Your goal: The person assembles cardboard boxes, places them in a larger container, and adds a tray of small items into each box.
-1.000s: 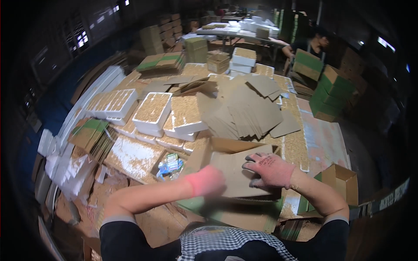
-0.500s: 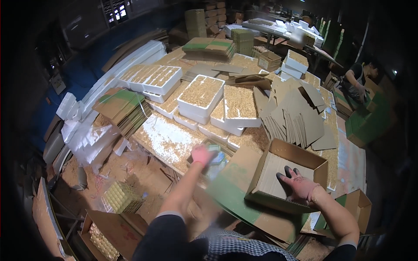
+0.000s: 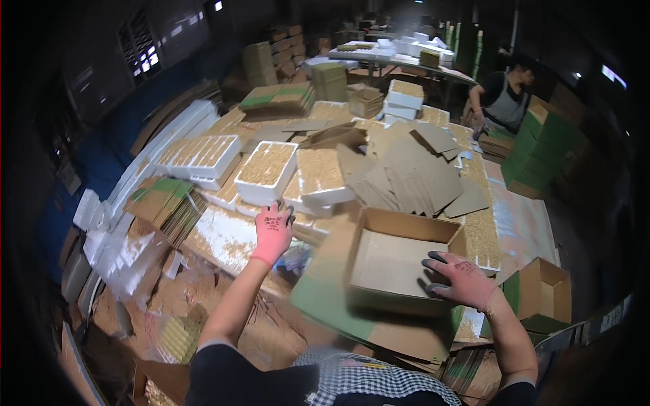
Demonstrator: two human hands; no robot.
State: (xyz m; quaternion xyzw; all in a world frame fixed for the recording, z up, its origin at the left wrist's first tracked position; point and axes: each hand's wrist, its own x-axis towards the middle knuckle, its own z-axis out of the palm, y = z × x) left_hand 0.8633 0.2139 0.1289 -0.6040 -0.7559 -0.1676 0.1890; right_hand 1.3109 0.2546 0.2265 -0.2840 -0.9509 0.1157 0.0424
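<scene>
My left hand [image 3: 274, 233], in a pink glove with dark fingertips, reaches forward with its fingers apart. Its fingertips are at the near edge of a white foam box [image 3: 266, 172] filled with tan, grainy material; whether they touch it I cannot tell. My right hand [image 3: 466, 281], gloved alike, is over the near right corner of an open cardboard box [image 3: 406, 254], fingers stretched out over its inside. That box stands on flattened green and brown cardboard [image 3: 325, 271]. Beside my left wrist lie small bluish packs [image 3: 296, 258], partly hidden.
More filled foam boxes [image 3: 200, 155] stand at the left. Loose cardboard sheets [image 3: 413, 176] cover the table beyond the open box. Another open carton [image 3: 545, 291] is at the right. A person [image 3: 504, 101] works at the far right near stacked green cartons [image 3: 542, 145].
My left hand has moved from the bluish packs forward to the foam box. My right hand has shifted from inside the carton toward its near right corner. The whole view has turned.
</scene>
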